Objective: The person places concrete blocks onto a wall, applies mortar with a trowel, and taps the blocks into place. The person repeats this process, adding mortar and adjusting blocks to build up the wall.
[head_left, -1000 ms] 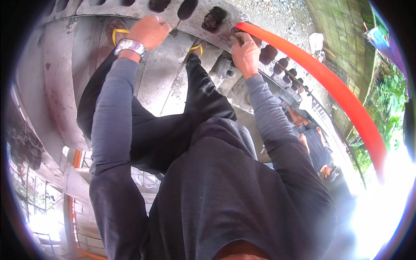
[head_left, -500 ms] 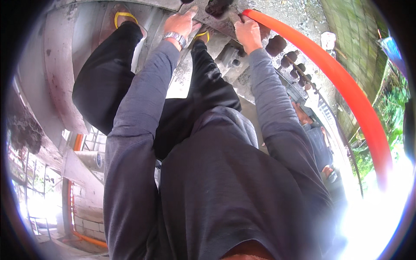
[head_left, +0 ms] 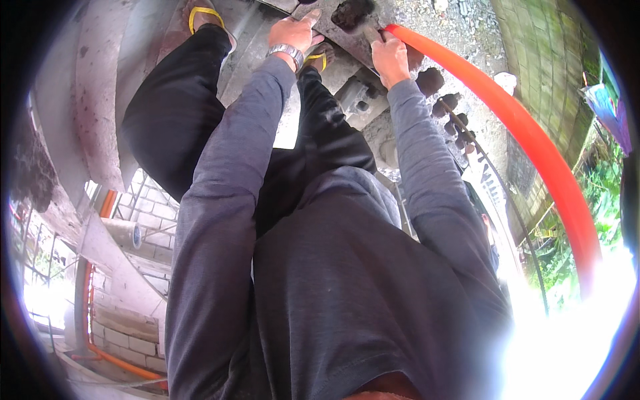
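My left hand [head_left: 293, 35], with a metal watch on its wrist, is at the near edge of a grey slab [head_left: 337, 35]. Its thumb lies over that edge, and its fingers are lower, partly hidden. Farther right, my right hand [head_left: 390, 59] is closed at the same slab, thumb stretched forward and the other fingers curled out of sight. Right beside it is the end of a long orange pipe [head_left: 497, 90], which curves away to the right. I cannot tell whether the hand touches the pipe. A dark hollow [head_left: 353, 13] shows between and beyond the hands.
My feet, in sandals with yellow straps [head_left: 207, 11], stand on grey concrete. Several dark holes line the rough ground by a thin rod [head_left: 493, 170] at right. A mossy block wall [head_left: 533, 60] and plants lie beyond. At left are concrete steps [head_left: 97, 87] and a round pipe [head_left: 123, 232].
Both hands, the slab and the pipe's end appear slightly farther right and lower, as the whole view shifts. The person seen behind my right arm is now mostly hidden. My hands keep their grip.
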Tool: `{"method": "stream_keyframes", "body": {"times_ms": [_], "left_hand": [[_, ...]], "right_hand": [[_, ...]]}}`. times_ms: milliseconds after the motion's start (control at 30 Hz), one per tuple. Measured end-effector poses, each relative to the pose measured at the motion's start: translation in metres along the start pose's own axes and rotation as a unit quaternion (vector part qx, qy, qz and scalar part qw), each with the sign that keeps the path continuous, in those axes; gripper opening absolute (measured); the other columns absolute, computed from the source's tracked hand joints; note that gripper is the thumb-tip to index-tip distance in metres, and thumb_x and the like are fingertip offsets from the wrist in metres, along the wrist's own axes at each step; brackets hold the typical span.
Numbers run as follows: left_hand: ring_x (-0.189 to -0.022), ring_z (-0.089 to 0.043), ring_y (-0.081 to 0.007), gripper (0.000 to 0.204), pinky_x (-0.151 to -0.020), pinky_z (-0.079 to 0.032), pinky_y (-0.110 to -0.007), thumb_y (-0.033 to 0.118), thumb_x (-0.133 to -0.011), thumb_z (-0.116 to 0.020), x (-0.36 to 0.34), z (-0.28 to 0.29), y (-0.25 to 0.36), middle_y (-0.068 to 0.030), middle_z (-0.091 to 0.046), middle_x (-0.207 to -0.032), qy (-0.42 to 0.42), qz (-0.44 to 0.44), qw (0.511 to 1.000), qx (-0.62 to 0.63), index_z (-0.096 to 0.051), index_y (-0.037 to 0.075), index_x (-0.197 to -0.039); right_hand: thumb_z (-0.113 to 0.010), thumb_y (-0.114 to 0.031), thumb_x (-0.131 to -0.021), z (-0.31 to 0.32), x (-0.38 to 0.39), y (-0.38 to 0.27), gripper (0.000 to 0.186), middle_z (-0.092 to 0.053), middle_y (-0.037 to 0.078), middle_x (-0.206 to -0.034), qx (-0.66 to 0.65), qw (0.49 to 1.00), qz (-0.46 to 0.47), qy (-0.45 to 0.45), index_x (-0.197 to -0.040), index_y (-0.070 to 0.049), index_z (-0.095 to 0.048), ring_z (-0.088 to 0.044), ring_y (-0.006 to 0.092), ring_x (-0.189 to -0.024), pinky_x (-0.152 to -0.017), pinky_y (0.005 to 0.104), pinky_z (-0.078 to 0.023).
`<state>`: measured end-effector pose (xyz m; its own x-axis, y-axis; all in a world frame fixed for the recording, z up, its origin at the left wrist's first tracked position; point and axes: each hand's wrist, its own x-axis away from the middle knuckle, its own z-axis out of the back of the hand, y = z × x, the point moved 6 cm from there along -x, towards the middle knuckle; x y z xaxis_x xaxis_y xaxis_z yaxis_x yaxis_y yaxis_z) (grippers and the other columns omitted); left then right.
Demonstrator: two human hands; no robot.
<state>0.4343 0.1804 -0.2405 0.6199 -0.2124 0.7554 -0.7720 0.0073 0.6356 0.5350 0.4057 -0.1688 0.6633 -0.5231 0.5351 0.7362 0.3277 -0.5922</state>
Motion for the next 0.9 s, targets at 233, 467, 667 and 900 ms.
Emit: {"method": "stream_keyframes", "body": {"times_ms": [233, 467, 667, 900], "left_hand": [[-0.110, -0.066, -0.0393, 0.035, -0.092, -0.063, -0.050, 0.014, -0.104, -0.056, 0.035, -0.023, 0.038, -0.0254, -0.055, -0.133, 0.003, 0.063, 0.995, 0.079, -0.050, -0.014, -0.124], [-0.119, -0.060, -0.0484, 0.041, -0.101, -0.057, -0.057, 0.013, -0.103, -0.057, 0.027, -0.022, 0.028, -0.0344, -0.051, -0.137, -0.043, 0.051, 0.998, 0.000, -0.039, -0.016, -0.125], [-0.102, -0.068, -0.0346, 0.030, -0.095, -0.062, -0.053, 0.014, -0.107, -0.047, 0.045, -0.036, 0.044, -0.0230, -0.060, -0.119, 0.030, 0.079, 0.996, 0.014, -0.048, -0.013, -0.120], [-0.078, -0.067, -0.0267, 0.042, -0.086, -0.062, -0.050, 0.029, -0.099, -0.066, 0.029, -0.012, 0.027, -0.0116, -0.057, -0.079, 0.034, 0.039, 0.996, -0.068, -0.057, -0.010, -0.116]], "right_hand": [[-0.056, -0.020, -0.090, 0.001, 0.000, -0.004, 0.034, -0.069, 0.030, -0.105, -0.002, 1.000, -0.008, -0.019, -0.111, 0.005, -0.066, -0.066, 0.0436, -0.105, -0.094, 0.0447, -0.050], [-0.062, -0.022, -0.091, 0.005, 0.004, 0.000, 0.033, -0.071, 0.026, -0.107, -0.068, 0.998, -0.001, -0.014, -0.112, 0.004, -0.067, -0.066, 0.0388, -0.104, -0.093, 0.0424, -0.049], [-0.063, -0.027, -0.093, 0.007, -0.002, 0.009, 0.044, -0.068, 0.028, -0.118, 0.013, 1.000, -0.002, -0.005, -0.122, 0.006, -0.064, -0.064, 0.0413, -0.112, -0.098, 0.0430, -0.048], [-0.059, -0.023, -0.092, 0.006, -0.004, -0.008, 0.046, -0.064, 0.032, -0.125, -0.053, 0.997, -0.018, -0.060, -0.125, 0.008, -0.062, -0.061, 0.0436, -0.120, -0.102, 0.0421, -0.047]]}}
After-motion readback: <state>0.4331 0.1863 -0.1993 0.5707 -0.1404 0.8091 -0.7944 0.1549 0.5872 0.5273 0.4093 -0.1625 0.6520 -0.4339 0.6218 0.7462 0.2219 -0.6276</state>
